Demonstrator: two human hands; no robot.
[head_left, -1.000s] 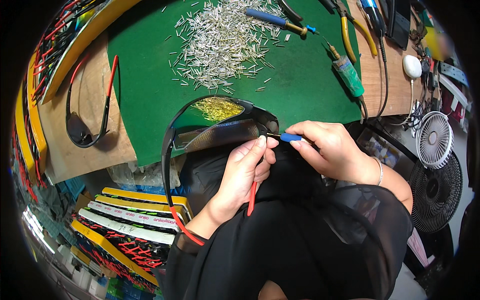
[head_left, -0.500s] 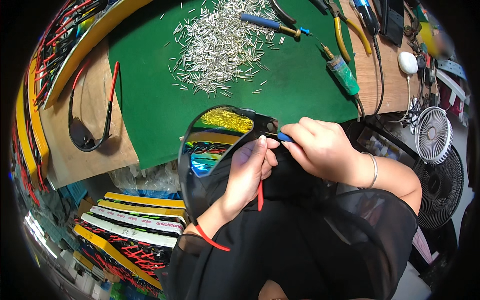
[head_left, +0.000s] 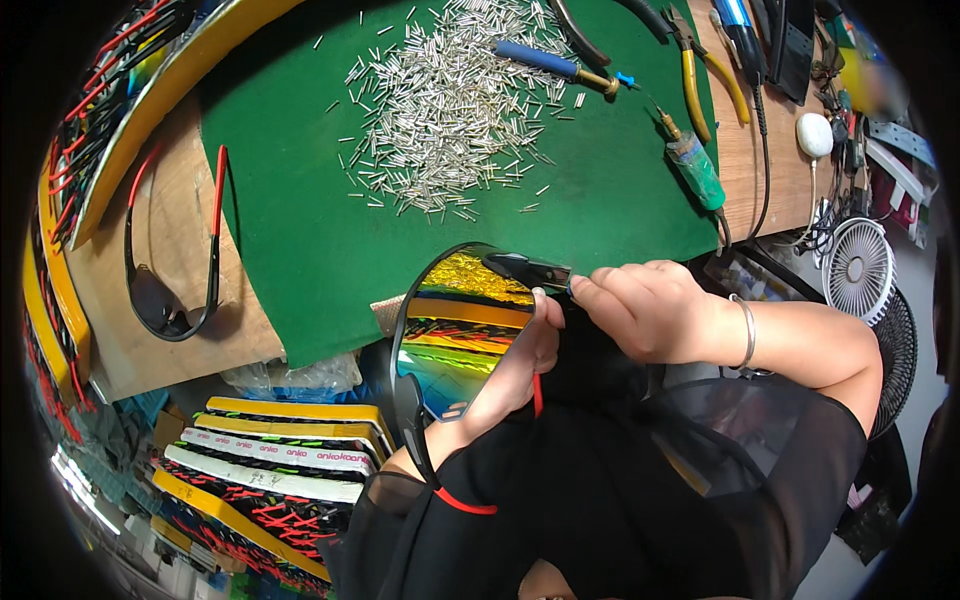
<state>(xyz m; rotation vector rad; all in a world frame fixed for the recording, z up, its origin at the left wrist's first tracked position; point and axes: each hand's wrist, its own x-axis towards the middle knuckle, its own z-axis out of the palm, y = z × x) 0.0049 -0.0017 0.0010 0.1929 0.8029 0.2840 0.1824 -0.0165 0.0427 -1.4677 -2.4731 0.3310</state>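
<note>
My left hand (head_left: 528,368) is closed round a pair of wraparound sunglasses (head_left: 465,335), with a mirrored lens, black frame and red temple tips. They are tilted up over my lap, and the lens hides part of my palm and fingers. My right hand (head_left: 652,315) is closed at the frame's right end, by the hinge. Inside that grip, only a speck of blue shows from a blue-handled tool (head_left: 571,286); its shaft and tip are hidden. Just beyond the sunglasses lies a green mat (head_left: 290,220) with a heap of small metal pins (head_left: 450,120).
Another pair of sunglasses (head_left: 170,318) lies at left on the wooden board. Beyond the pins are a blue-handled tool (head_left: 540,58), yellow-handled pliers (head_left: 695,95) and a green-handled corded tool (head_left: 697,170). Trays of glasses parts (head_left: 270,470) stand lower left. A white fan (head_left: 860,265) is at right.
The sunglasses have turned, showing more of the lens, and shifted slightly right and nearer me. My right hand has moved with them, and the tool handle and shaft seen earlier are now mostly covered.
</note>
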